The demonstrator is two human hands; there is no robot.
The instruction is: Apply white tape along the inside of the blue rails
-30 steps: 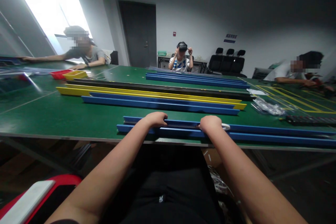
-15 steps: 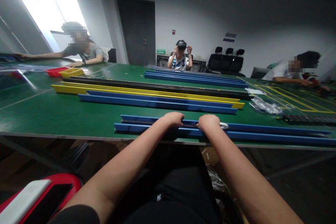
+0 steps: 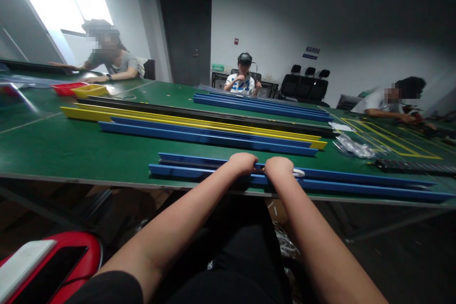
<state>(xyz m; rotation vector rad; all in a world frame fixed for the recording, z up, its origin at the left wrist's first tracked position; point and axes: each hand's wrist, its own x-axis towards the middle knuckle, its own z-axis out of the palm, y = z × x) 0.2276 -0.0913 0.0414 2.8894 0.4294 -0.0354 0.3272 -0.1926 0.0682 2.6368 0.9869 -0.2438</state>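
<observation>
A long blue channel rail [image 3: 356,185] lies along the near edge of the green table, with a dark strip inside its trough. Both of my hands are over its middle, close together. My left hand [image 3: 244,163] is closed, its fingertips turned down into the channel and mostly hidden. Beside it, my right hand [image 3: 279,167] is curled shut at the rail. A white ring that looks like a roll of tape [image 3: 299,173] sticks out from the right side of this hand. What lies between my fingertips is too small to make out.
Beyond lie another blue rail [image 3: 206,138], a yellow rail [image 3: 81,113], black rails [image 3: 228,116] and farther blue rails [image 3: 263,108]. Clear plastic bags [image 3: 352,146] are at right, red [image 3: 67,89] and yellow trays [image 3: 90,90] at left. Several people sit around the table.
My left hand has moved right along the rail, closer to my right hand. The view has shifted slightly. The person opposite has lowered their hands from the headset.
</observation>
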